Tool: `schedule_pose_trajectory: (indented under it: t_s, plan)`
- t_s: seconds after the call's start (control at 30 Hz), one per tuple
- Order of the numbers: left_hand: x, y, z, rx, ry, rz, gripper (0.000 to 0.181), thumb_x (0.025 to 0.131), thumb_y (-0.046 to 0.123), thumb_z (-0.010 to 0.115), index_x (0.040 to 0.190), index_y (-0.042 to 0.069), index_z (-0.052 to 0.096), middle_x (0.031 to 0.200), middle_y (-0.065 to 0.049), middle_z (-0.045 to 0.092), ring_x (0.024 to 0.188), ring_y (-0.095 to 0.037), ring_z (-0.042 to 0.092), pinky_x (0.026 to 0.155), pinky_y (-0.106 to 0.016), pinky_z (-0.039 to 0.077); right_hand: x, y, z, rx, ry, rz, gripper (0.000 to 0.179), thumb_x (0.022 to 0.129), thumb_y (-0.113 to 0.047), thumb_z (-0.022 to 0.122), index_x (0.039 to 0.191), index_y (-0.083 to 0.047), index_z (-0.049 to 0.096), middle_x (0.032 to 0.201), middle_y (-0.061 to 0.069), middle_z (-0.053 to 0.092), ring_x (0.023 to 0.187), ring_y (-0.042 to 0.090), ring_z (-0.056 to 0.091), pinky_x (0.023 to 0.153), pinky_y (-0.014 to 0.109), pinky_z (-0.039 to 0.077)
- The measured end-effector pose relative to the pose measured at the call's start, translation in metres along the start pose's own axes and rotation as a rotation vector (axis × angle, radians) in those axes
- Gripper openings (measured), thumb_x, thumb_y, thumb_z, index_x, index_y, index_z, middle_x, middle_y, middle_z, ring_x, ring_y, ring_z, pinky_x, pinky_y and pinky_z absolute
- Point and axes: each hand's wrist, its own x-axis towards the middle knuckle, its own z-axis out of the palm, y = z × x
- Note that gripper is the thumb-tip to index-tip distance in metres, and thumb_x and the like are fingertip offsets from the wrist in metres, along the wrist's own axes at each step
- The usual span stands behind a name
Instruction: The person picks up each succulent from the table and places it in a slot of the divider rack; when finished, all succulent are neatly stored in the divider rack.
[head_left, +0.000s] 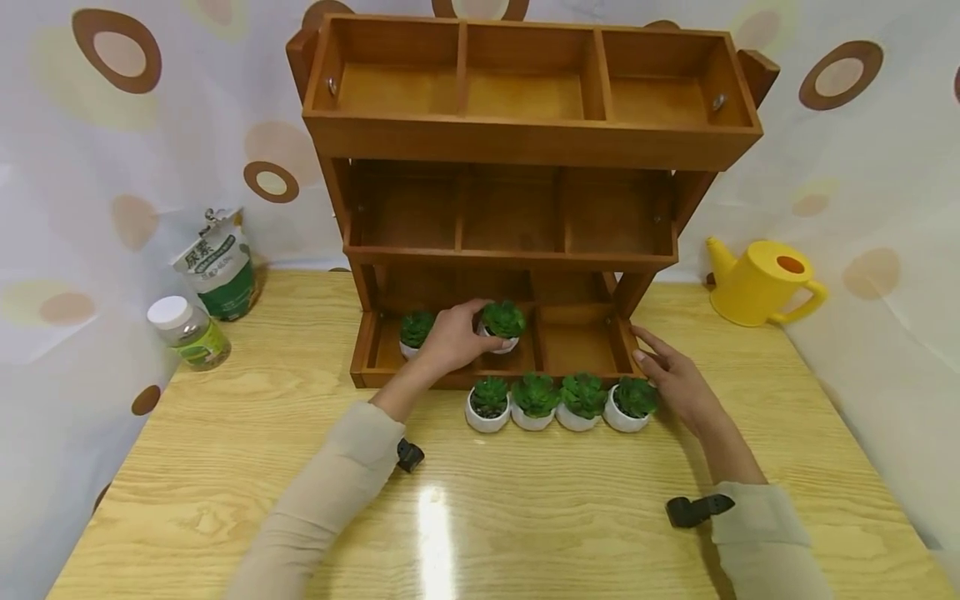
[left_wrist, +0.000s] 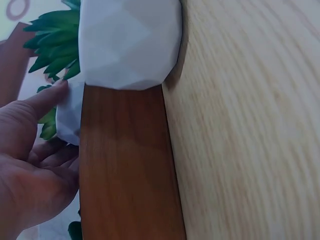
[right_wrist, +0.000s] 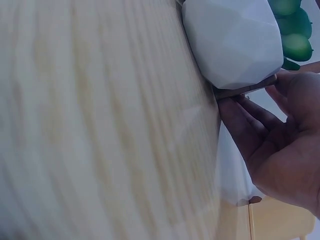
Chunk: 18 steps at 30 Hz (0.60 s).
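Observation:
A wooden three-tier shelf (head_left: pixel 528 148) stands at the back of the table. My left hand (head_left: pixel 455 337) grips a small white pot with a green succulent (head_left: pixel 502 321) at the middle compartment of the bottom tier; whether the pot touches the tier's floor I cannot tell. Left of it, another potted succulent (head_left: pixel 415 332) sits in the left compartment, partly behind the hand. My right hand (head_left: pixel 678 383) touches the right end of the bottom tier with extended fingers, beside the rightmost potted succulent (head_left: pixel 630 404). Several such pots, including another potted succulent (head_left: pixel 487 406), line the tier's front.
A yellow watering can (head_left: pixel 765 283) stands at the right. At the left are a white-lidded jar (head_left: pixel 191 333) and a clipped green-and-white bag (head_left: pixel 221 267). The upper tiers have divided compartments (head_left: pixel 525 87). A patterned curtain (head_left: pixel 135 217) hangs behind the wooden table (head_left: pixel 540 508).

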Motion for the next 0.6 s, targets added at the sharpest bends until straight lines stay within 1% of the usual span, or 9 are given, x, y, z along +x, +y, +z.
schedule_pose_trajectory:
  t_s: [0.13,0.23,0.53,0.6]
  plan:
    - [0.0006,0.0011,0.0030,0.005,-0.046,-0.015,0.071,0.088,0.038,0.080,0.148,0.012,0.052,0.138,-0.011,0.064,0.123,-0.031,0.063,0.102,-0.046,0.052,-0.0001,-0.0021,0.0017,0.012,0.000,0.013,0.061,0.108,-0.047,0.040,0.163,-0.035,0.016,0.169,0.017,0.018,0.152,0.044,0.026,0.118,0.065,0.027]
    - [0.0007,0.0032,0.0045,0.019,-0.075,-0.024,0.074,0.088,0.039,0.080,0.150,0.011,0.050,0.144,-0.012,0.060,0.130,-0.033,0.058,0.107,-0.047,0.049,-0.0006,-0.0023,0.0019,0.019,0.000,0.018,0.062,0.108,-0.048,0.041,0.163,-0.035,0.017,0.169,0.016,0.019,0.153,0.043,0.026,0.118,0.065,0.026]
    - [0.0039,0.0092,0.0091,0.016,-0.141,-0.048,0.071,0.090,0.034,0.078,0.149,0.009,0.050,0.145,-0.014,0.058,0.132,-0.034,0.056,0.108,-0.047,0.048,-0.0009,-0.0015,0.0021,0.025,-0.006,0.001,0.063,0.107,-0.050,0.041,0.164,-0.034,0.017,0.167,0.019,0.025,0.152,0.043,0.028,0.119,0.064,0.026]
    - [0.0051,0.0099,0.0102,0.031,-0.155,-0.047,0.070,0.090,0.034,0.078,0.149,0.009,0.049,0.145,-0.013,0.058,0.132,-0.034,0.057,0.108,-0.047,0.048,-0.0011,-0.0017,0.0018,0.023,-0.005,0.003,0.063,0.107,-0.050,0.040,0.164,-0.034,0.017,0.167,0.019,0.025,0.152,0.043,0.029,0.119,0.064,0.026]
